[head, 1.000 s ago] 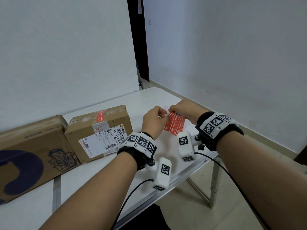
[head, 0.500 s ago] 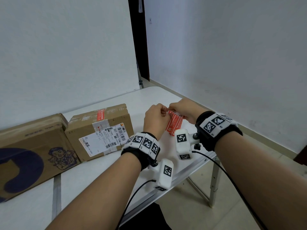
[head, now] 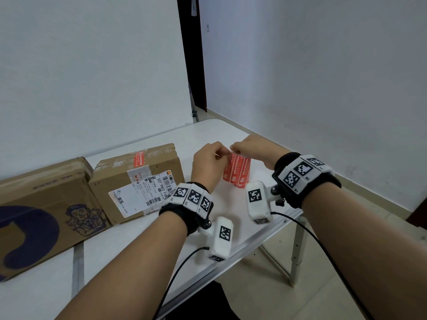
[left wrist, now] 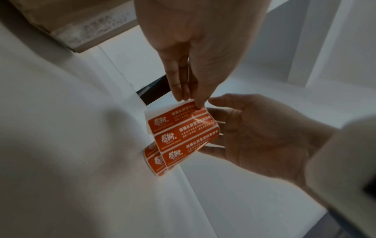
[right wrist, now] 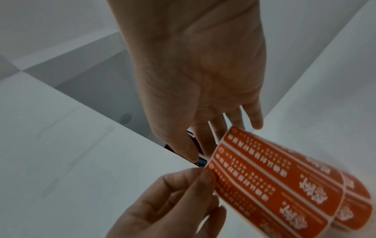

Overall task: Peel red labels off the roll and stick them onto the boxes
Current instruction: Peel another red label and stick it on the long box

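Two hands (head: 209, 162) (pinching) on labels (head: 236, 172)

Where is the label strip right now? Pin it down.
In the head view the label strip hangs above the table, right of the small box, pinched at its top edge between the left hand and right hand.

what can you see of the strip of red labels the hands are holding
The strip of red labels is glossy white backing paper carrying orange-red rounded rectangular stickers with white print, stacked one after another. It hangs above the white table, curling under into a loose roll at its lower end. The left hand pinches its top corner, and the right hand holds the top edge beside it. No label looks fully peeled off yet.
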